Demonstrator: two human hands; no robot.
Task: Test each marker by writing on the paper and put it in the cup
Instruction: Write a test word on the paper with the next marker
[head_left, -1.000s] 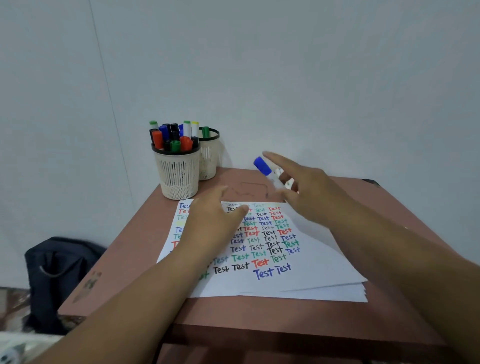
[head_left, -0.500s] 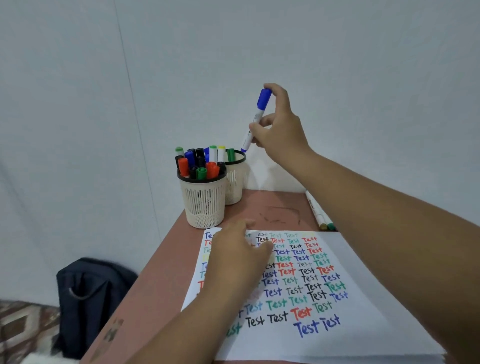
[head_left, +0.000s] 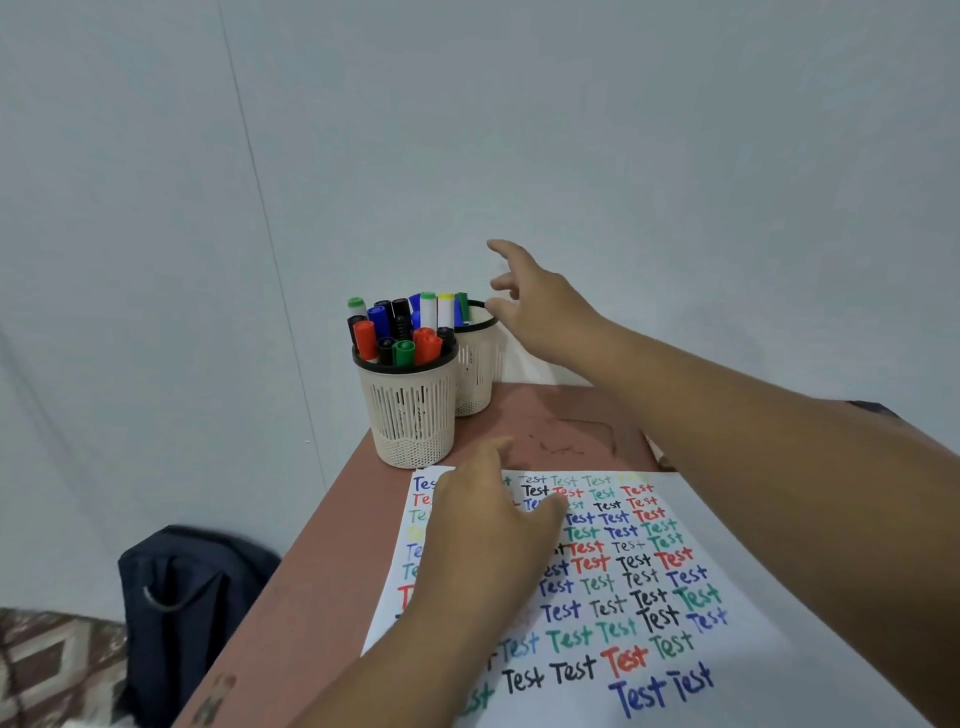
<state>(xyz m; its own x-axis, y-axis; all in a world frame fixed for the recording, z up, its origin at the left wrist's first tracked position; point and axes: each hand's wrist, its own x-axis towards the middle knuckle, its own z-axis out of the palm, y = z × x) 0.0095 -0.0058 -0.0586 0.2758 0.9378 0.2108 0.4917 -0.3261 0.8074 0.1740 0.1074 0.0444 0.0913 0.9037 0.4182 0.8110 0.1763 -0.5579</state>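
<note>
1. Right hand (head_left: 540, 306) reaches out above the rear cup (head_left: 480, 364), fingers spread, holding nothing.
2. Left hand (head_left: 493, 525) lies flat on the paper (head_left: 727, 675), fingers relaxed.
3. Markers (head_left: 405, 327) stand in both cups at the desk (head_left: 322, 571) corner.

A dark blue bag (head_left: 192, 618) sits on the patterned floor (head_left: 47, 670) left of the reddish-brown table (head_left: 311, 587), against a plain pale wall (head_left: 571, 130) beyond.
</note>
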